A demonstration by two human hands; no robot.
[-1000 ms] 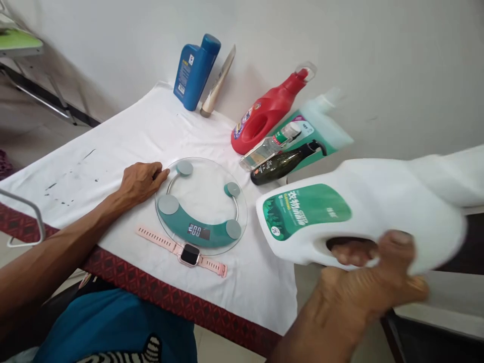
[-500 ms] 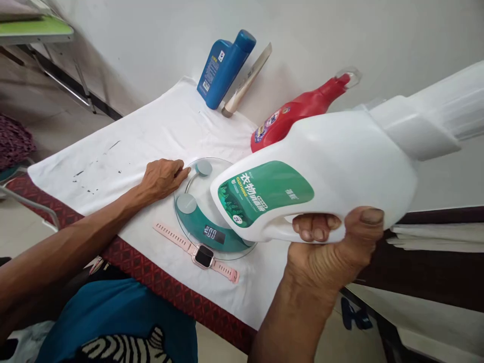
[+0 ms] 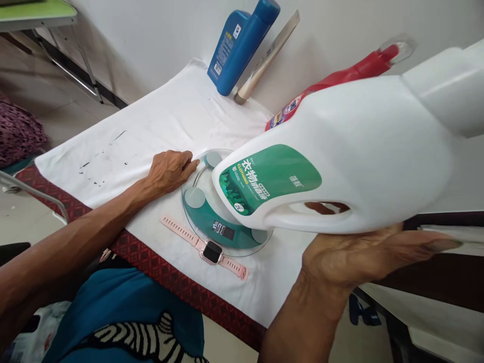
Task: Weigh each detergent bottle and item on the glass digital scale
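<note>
Gripping "CLOTHING"-labelled white detergent jug [image 3: 340, 151]

1. The white detergent jug [image 3: 351, 151] looks like smooth plastic with a soft sheen; its green label [image 3: 270, 176] is glossy.
2. The round scale [image 3: 212, 212] has a clear, shiny glass plate over a teal base.
3. The pink watch [image 3: 206, 247] has a matt ribbed strap, rubbery in look.
4. The white cloth [image 3: 151, 126] on the desk is matt and ink-stained.
5. The blue bottle [image 3: 242, 45] and red bottle [image 3: 340, 78] are glossy plastic.
</note>
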